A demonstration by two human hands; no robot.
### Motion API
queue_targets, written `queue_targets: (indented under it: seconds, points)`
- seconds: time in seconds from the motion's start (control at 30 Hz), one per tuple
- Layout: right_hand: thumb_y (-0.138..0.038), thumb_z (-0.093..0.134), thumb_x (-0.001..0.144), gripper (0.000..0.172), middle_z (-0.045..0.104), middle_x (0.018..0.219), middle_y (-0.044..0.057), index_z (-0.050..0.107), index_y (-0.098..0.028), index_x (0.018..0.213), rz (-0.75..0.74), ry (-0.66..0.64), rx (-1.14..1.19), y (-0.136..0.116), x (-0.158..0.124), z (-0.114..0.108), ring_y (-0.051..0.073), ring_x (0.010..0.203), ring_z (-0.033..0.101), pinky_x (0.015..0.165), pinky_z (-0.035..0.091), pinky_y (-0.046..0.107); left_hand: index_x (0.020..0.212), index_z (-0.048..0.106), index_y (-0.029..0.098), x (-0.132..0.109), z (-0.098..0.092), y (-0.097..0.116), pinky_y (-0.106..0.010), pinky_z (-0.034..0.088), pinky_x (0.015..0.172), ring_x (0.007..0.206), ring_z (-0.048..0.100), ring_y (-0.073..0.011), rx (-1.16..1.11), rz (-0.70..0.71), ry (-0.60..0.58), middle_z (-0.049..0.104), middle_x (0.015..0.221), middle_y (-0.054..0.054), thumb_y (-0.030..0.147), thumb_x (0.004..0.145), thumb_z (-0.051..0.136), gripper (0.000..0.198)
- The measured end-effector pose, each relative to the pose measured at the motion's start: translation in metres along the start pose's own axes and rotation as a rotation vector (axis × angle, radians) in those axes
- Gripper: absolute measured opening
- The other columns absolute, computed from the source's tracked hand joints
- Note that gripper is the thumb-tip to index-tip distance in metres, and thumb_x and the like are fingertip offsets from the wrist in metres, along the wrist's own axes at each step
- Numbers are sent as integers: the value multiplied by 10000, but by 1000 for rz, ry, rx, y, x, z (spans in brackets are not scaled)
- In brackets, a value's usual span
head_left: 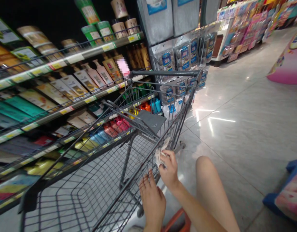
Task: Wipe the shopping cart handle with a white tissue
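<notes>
A grey wire shopping cart (78, 193) stands right in front of me, its handle (174, 73) at the far end. My right hand (169, 167) is closed around a crumpled, off-white cloth (160, 154) and presses it against the cart's near side, by the top rail. Lower down and closer to me, my left hand (152, 198) lies with its fingers stretched out against the wire side of the basket. It holds nothing that I can see. A grey fold-down seat panel (152, 121) sits inside the cart near the handle.
Shelves (66, 59) with bottles and tubs run along the left, close to the cart. Hanging packs (184, 58) fill the rack beyond. My bent knee (207, 170) is at the right, near a blue-edged stand (273, 199). A pink display (288, 61) stands farther off.
</notes>
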State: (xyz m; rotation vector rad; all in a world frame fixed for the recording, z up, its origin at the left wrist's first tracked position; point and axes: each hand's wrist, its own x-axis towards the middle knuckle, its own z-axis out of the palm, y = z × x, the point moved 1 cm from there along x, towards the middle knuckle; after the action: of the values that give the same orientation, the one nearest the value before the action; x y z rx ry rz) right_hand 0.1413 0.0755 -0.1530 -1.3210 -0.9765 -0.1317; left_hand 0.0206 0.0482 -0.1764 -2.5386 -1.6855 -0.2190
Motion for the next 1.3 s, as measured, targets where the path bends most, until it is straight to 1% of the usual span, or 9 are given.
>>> queue_targets:
  seconds: [0.2, 0.47, 0.63, 0.7, 0.8, 0.9, 1.0, 1.1, 1.3]
  points:
    - [30, 433, 704, 449, 533, 1021, 71, 645, -224, 1009, 42, -142, -5, 24, -52, 7, 183, 956, 549, 798, 524, 323, 1286, 466, 25, 4, -12, 7, -483, 387, 991, 1126, 487, -331, 36, -5, 5, 536, 1186, -204, 107, 808, 483, 484]
    - [2, 439, 735, 386, 517, 1050, 66, 644, -226, 969, 111, -195, 57, 35, -71, 10, 181, 991, 522, 852, 489, 326, 1256, 493, 23, 6, -20, 10, -475, 409, 973, 1099, 503, -311, 43, 5, -8, 553, 1150, -203, 123, 817, 481, 450]
    - [-13, 431, 668, 392, 543, 979, 44, 637, -224, 927, 331, -289, 152, 48, -104, 12, 172, 943, 547, 828, 487, 298, 1310, 444, 29, 4, -16, 5, -474, 417, 963, 1096, 498, -313, 52, 29, -17, 538, 1172, -209, 161, 837, 469, 491]
    - [-26, 439, 619, 392, 552, 945, 39, 646, -220, 889, 500, -300, 201, 54, -117, 13, 168, 904, 558, 786, 490, 274, 1336, 417, 39, 2, -14, 3, -469, 423, 957, 1099, 494, -319, 57, 53, -27, 529, 1185, -205, 178, 845, 467, 513]
    - [-64, 472, 554, 304, 578, 866, 33, 652, -204, 754, 769, -285, 255, 66, -132, 13, 177, 845, 572, 771, 484, 276, 1352, 397, 44, 0, -13, 0, -468, 419, 965, 1113, 484, -322, 72, 50, -25, 521, 1188, -201, 165, 841, 465, 529]
    - [-114, 520, 534, 186, 599, 769, 30, 640, -187, 657, 912, -215, 225, 80, -140, 10, 186, 756, 577, 721, 490, 291, 1378, 361, 56, -2, -13, 0, -465, 411, 977, 1126, 475, -316, 83, 54, -21, 516, 1191, -190, 149, 836, 464, 559]
    - [-202, 583, 539, 112, 604, 637, 22, 628, -166, 635, 1092, -115, 184, 96, -144, 7, 181, 628, 563, 602, 486, 289, 1395, 338, 67, -5, -11, 1, -460, 411, 978, 1135, 471, -315, 94, 59, -5, 508, 1208, -187, 143, 838, 460, 575]
    - [-295, 617, 529, 193, 586, 523, 8, 614, -149, 654, 1273, -36, 191, 107, -141, 11, 166, 491, 536, 459, 440, 268, 1387, 357, 70, -7, -5, 1, -471, 405, 981, 1137, 473, -318, 124, 34, 38, 508, 1211, -190, 122, 828, 463, 571]
    - [-339, 662, 500, 218, 643, 554, 38, 605, -161, 612, 1394, 24, 317, 112, -117, 26, 190, 526, 609, 482, 482, 274, 1412, 325, 111, -12, 13, -1, -475, 428, 961, 1131, 496, -312, 166, 32, 151, 536, 1185, -164, 97, 822, 465, 606]
